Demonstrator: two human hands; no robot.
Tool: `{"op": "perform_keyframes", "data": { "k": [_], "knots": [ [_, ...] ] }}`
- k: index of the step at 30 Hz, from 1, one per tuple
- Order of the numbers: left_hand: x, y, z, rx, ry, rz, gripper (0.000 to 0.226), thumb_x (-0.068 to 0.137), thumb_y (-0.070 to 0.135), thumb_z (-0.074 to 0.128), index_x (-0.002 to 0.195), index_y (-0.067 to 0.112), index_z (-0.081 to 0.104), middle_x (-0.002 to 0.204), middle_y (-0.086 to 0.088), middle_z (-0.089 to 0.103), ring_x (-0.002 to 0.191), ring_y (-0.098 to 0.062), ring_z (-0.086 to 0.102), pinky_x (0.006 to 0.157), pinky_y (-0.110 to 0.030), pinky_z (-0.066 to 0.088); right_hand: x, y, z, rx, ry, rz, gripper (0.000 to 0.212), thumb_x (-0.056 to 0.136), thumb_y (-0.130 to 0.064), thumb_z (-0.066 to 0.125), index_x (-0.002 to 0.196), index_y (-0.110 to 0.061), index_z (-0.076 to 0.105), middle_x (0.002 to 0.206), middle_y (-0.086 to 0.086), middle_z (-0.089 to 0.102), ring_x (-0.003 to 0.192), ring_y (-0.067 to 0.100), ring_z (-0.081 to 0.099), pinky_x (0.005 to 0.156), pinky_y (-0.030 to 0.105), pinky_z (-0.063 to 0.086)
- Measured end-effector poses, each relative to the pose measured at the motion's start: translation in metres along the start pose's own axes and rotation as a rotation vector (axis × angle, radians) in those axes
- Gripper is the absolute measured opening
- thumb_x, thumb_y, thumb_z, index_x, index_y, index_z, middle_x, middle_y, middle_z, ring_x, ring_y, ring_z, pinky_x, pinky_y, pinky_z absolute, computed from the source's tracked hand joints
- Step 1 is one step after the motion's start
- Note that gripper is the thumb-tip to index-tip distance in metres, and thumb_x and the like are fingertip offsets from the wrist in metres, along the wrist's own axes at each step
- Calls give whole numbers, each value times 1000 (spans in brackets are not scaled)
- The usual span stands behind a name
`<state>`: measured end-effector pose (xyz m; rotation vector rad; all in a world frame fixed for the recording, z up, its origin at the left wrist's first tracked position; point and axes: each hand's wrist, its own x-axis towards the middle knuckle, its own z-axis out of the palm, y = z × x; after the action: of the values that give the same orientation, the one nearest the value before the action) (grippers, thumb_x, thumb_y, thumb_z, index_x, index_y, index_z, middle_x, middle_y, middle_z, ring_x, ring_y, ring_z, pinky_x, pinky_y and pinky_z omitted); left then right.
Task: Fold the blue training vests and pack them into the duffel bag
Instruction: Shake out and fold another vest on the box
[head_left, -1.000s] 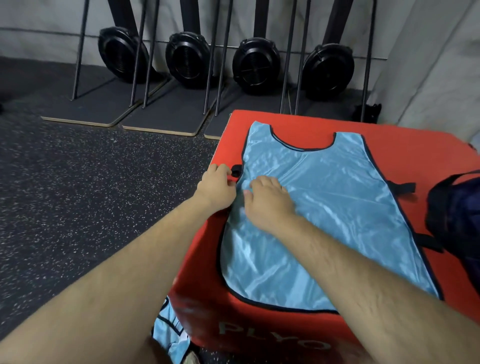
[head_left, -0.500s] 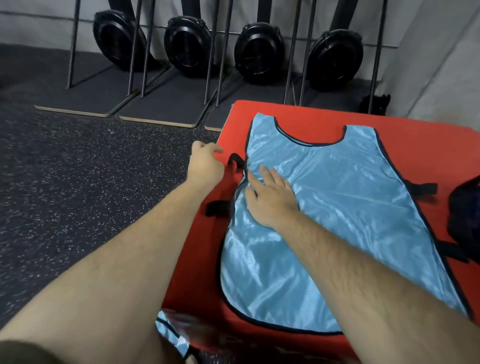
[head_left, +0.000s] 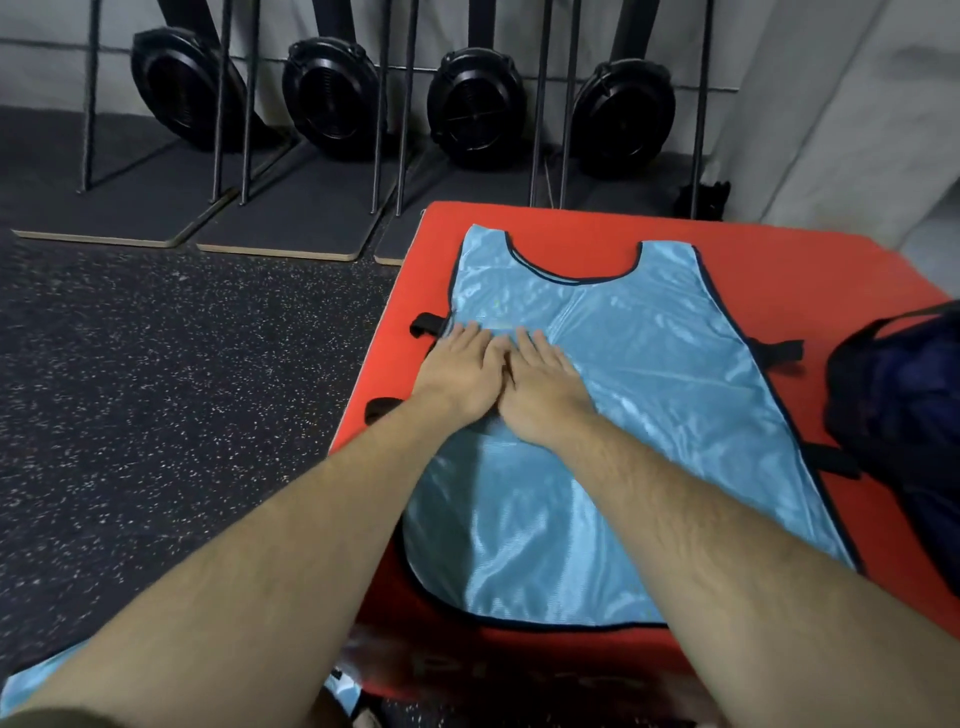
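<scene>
Evidently mid-smoothing: in the head view the blue vest (head_left: 649, 415) lay spread on the red box (head_left: 571, 223), the duffel bag (head_left: 898, 415) just beside its right edge. The left hand (head_left: 462, 371) and right hand (head_left: 545, 384) pressed it side by side, fingers straight, gripping nothing. Sweeping outward before folding would probably keep the slippery cloth flat. Half a second earlier the left hand was off the vest, at a side strap (head_left: 426, 326).
</scene>
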<state>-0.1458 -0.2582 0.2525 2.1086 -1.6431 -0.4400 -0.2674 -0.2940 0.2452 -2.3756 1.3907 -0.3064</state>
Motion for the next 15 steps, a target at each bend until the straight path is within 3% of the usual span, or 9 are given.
{"op": "perform_keyframes", "data": {
  "k": [3, 10, 13, 15],
  "knots": [
    [2, -6, 9, 191, -27, -19, 63, 105, 47, 20, 159, 14, 14, 167, -2, 4, 153, -16, -2, 124, -33, -3, -7, 47, -22, -125, 6, 61, 58, 106, -41, 15, 161, -24, 7, 169, -3, -3, 155, 16, -6, 125, 38, -5],
    [-2, 1, 5, 316, -36, -63, 68, 103, 52, 20, 159, 15, 9, 167, -2, -1, 153, -19, -5, 124, -38, -2, -42, 159, -81, -233, 10, 328, 61, 106, -44, 14, 162, -21, 6, 168, 2, -6, 155, 19, -8, 125, 39, -5],
    [-7, 21, 12, 398, 22, -46, 64, 104, 44, 21, 159, 11, 11, 167, -8, 1, 153, -25, -5, 124, -43, -3, -47, 156, -83, -266, 38, 348, 61, 106, -40, 15, 161, -14, 5, 168, 7, -7, 155, 23, -8, 125, 41, -4],
    [-17, 55, 27, 364, 41, 54, 60, 105, 38, 24, 158, 11, 14, 167, -8, 3, 154, -25, -3, 124, -43, -3, -54, 125, -75, -260, 86, 243, 61, 106, -34, 21, 161, -11, 8, 168, 7, -6, 155, 22, -9, 125, 40, -5]
  ]
}}
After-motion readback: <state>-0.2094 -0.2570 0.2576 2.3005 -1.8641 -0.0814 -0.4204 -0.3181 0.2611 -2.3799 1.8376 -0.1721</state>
